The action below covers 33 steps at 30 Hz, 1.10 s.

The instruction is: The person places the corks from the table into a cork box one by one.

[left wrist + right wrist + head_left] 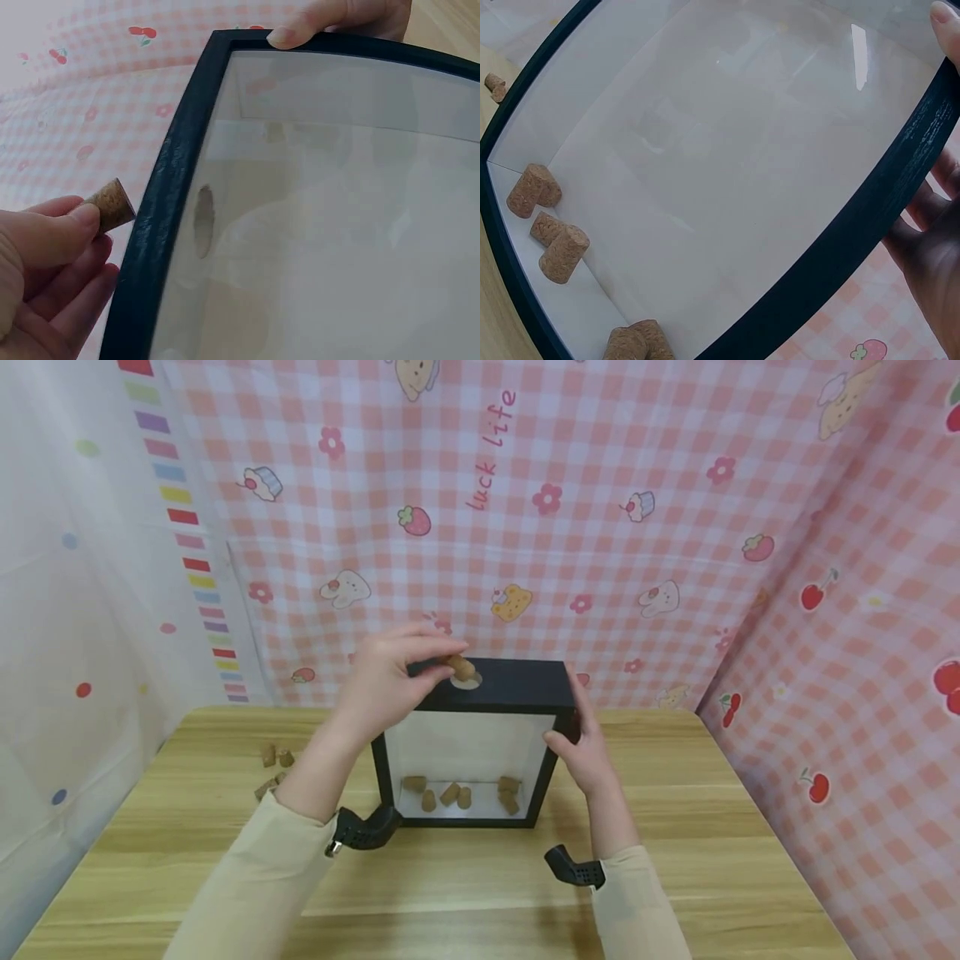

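Observation:
A black-framed shadow box (517,683) with a clear front stands upright on the table. Its top edge has a round hole (469,683). My left hand (386,681) pinches a cork (112,205) between thumb and fingers, right over that hole in the head view. Against the box's right side rests my right hand (588,752), gripping the frame with the thumb on the front edge and the fingers behind. Several corks (564,255) lie on the white floor inside the box, seen through the front.
More loose corks (268,755) lie on the wooden table (465,893) at the left, partly behind my left forearm. A pink checked cloth (585,552) hangs behind the table, with a similar one at the right and a white dotted one at the left.

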Available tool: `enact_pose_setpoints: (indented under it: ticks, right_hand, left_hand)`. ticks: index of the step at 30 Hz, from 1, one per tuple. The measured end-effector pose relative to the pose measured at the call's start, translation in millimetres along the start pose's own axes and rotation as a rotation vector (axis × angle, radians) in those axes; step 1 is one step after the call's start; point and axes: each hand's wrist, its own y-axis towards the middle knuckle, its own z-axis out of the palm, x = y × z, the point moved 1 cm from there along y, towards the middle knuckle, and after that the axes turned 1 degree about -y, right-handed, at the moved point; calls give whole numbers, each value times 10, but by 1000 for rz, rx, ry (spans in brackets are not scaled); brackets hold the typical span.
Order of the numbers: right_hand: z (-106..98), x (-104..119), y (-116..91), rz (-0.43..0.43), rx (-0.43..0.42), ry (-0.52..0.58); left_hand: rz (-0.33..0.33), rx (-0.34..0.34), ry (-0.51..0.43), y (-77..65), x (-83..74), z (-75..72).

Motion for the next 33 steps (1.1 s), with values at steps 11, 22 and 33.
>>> enact_pose_setpoints:
  ticks: [11, 22, 33]
  right_hand:
    - [1, -4, -3, -3, -5, 1]
    - [12, -1, -3, -15, -2, 23]
    - [24, -9, -2, -35, -7, 34]
  left_hand:
    - [-80, 100, 129, 70, -11, 85]
    - [-128, 172, 144, 79, -8, 112]
    - [-112, 95, 63, -78, -2, -109]
